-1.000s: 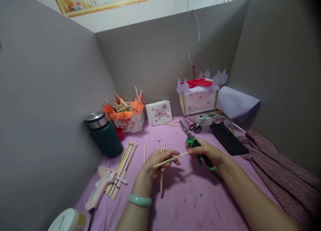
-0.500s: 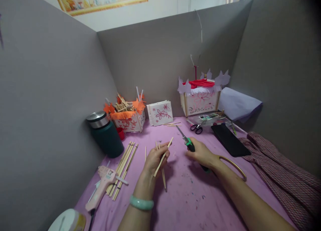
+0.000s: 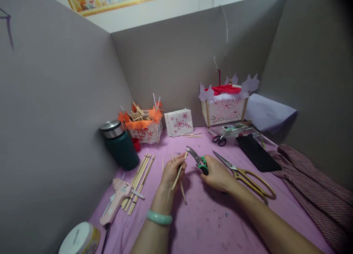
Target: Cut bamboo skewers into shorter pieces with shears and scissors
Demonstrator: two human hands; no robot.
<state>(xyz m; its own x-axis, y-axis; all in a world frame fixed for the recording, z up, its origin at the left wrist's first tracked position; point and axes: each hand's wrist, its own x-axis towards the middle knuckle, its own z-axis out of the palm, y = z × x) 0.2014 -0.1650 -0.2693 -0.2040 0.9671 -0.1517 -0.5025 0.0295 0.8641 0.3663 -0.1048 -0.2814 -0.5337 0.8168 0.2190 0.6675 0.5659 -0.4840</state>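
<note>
Our left hand (image 3: 171, 173) holds thin sticks (image 3: 178, 176) at six o'clock in our view. Our right hand (image 3: 219, 175) grips green cutters (image 3: 203, 169) at five o'clock, blades (image 3: 194, 154) near one stick's top. We see gold scissors (image 3: 233, 167) at four o'clock.

On the left forearm (image 3: 152, 236), between elbow and left hand (image 3: 171, 173), I see a single bangle (image 3: 159, 217): a thick, smooth, rounded band in pale, milky green, plain all the way across; its material I can't tell from here. The right forearm (image 3: 266, 214) is bare, and the right hand (image 3: 219, 173) and its wrist are bare too.
</note>
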